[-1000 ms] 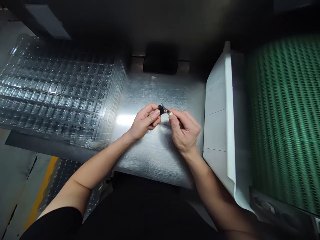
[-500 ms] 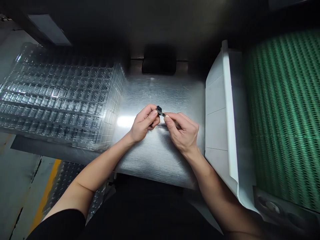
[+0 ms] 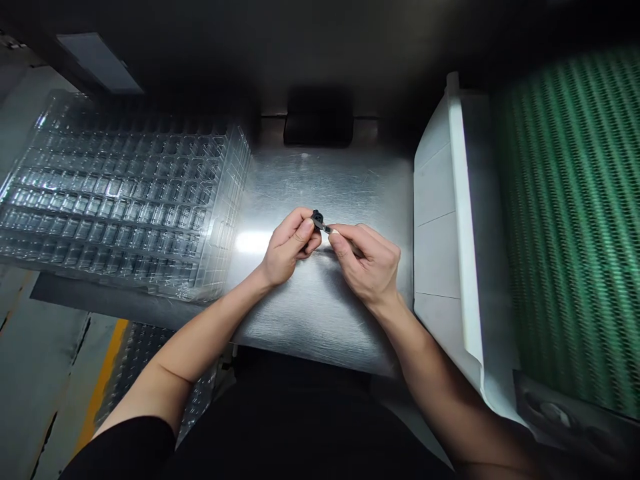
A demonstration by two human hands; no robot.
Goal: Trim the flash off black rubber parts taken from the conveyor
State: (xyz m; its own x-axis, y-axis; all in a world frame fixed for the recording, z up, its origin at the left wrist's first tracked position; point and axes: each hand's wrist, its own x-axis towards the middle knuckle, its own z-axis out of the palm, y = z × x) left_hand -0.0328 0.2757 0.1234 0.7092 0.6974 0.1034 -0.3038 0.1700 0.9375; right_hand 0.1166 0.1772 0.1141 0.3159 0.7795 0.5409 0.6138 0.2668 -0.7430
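Note:
Over the metal worktop [image 3: 320, 320], my left hand [image 3: 289, 247] pinches a small black plastic part [image 3: 317, 217] between thumb and index finger. My right hand [image 3: 367, 260] is closed around a slim knife-like tool [image 3: 327, 229], held like a pen. Its narrow dark and shiny tip points at the black part and meets or nearly meets its lower right side; contact is too small to tell. Most of the tool's handle is hidden in my right fingers.
Stacked clear plastic trays [image 3: 125, 193] with many pockets stand to the left. On the right a white panel or chute [image 3: 437, 233] borders a ribbed green conveyor belt [image 3: 580, 233]. A black block [image 3: 318, 130] sits at the back edge under a dark wall.
Both hands keep the same grips, and the black part and tool stay almost in place. The view has shifted slightly.

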